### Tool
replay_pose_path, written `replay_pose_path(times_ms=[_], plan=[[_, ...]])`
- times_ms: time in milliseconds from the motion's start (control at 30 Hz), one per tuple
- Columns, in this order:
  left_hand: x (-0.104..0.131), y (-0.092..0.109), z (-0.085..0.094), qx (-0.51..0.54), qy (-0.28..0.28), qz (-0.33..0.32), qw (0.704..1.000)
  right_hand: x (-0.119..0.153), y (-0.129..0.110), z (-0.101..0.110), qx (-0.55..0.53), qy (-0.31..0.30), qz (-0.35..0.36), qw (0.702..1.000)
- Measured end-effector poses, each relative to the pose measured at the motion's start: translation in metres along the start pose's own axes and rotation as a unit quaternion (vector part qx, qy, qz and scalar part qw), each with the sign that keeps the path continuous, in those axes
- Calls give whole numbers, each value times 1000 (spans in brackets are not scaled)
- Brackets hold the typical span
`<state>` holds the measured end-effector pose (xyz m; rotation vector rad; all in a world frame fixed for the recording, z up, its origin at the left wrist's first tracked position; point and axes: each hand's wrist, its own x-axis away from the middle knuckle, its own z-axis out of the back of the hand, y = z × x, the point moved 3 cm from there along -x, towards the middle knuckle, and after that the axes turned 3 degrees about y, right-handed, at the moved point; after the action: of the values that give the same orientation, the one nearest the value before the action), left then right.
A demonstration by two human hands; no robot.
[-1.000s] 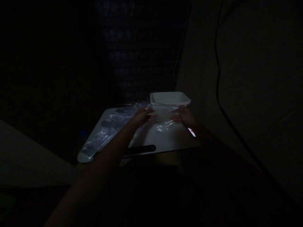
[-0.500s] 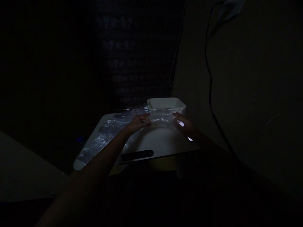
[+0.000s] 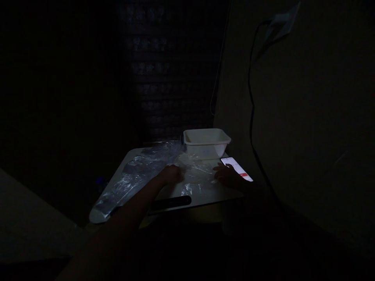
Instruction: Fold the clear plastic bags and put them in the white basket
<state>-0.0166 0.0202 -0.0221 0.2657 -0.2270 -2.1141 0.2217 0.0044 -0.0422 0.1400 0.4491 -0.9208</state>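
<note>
A clear plastic bag lies flat on the white table between my two hands. My left hand is closed at the bag's left edge, its fingertips blurred; what they hold is too dim to make out. My right hand rests at the bag's right side with its fingers apart, next to a lit phone. More crumpled clear plastic spreads over the left part of the table. Behind the bag stands a white rectangular tub.
A dark slot runs along the table's front edge. On the right wall a black cable hangs from a socket. A thin looped cord hangs by the dark blind behind the table. The room is very dim.
Both hands have come down nearer the table's front edge, with the bag now lower and flatter. More of the tub and the phone shows. The view has tilted slightly upward.
</note>
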Motion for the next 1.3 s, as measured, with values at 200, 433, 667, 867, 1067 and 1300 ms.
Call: replay_pose_path(times_ms=[200, 433, 667, 867, 1067, 1300], plan=[[-2, 19, -8, -20, -2, -23, 1000, -8, -4, 9, 12, 23, -46, 999], [8, 55, -43, -28, -22, -68, 997, 3, -7, -26, 6, 3, 12, 1000], [24, 73, -62, -95, -82, 9, 992, 8, 3, -43, 64, -2, 16, 998], [34, 91, -71, -122, -62, 42, 990, -7, -18, -42, -24, -11, 71, 997], [43, 112, -67, -124, -93, 63, 986, -33, -60, -41, -65, -96, 116, 986], [46, 117, -67, -89, -132, 84, 984, -67, -79, -42, 3, -138, 40, 990]])
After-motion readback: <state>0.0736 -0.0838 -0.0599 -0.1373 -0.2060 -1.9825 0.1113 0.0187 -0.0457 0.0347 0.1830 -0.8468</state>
